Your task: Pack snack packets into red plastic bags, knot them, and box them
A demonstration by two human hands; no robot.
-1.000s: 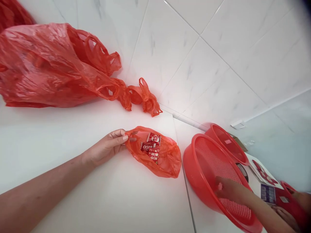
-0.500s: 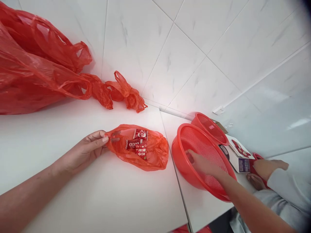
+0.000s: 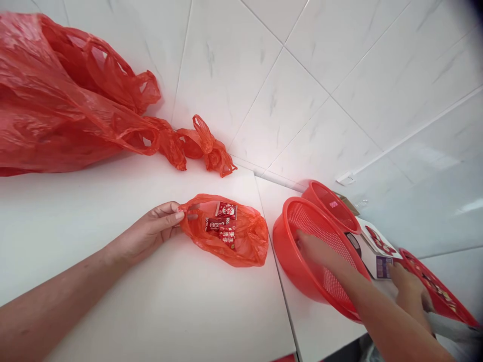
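My left hand pinches the gathered edge of a small red plastic bag, which lies spread on the white table. Inside it are several small red packets with white print. To the right, my right hand reaches over the near rim and down into a large red perforated basket. Its fingers are mostly hidden behind the rim and blurred, so what they hold, if anything, cannot be made out.
Large red plastic bags lie at the left, with knotted ones along the tiled wall. Past the basket stand a second red basket, a printed box and a red tray of small items. A co-worker's hand is beside it.
My right hand has gone lower into the basket, while my left keeps its pinch on the bag. The co-worker's arm has shifted, and more of the red tray shows. The view has swung slightly left.
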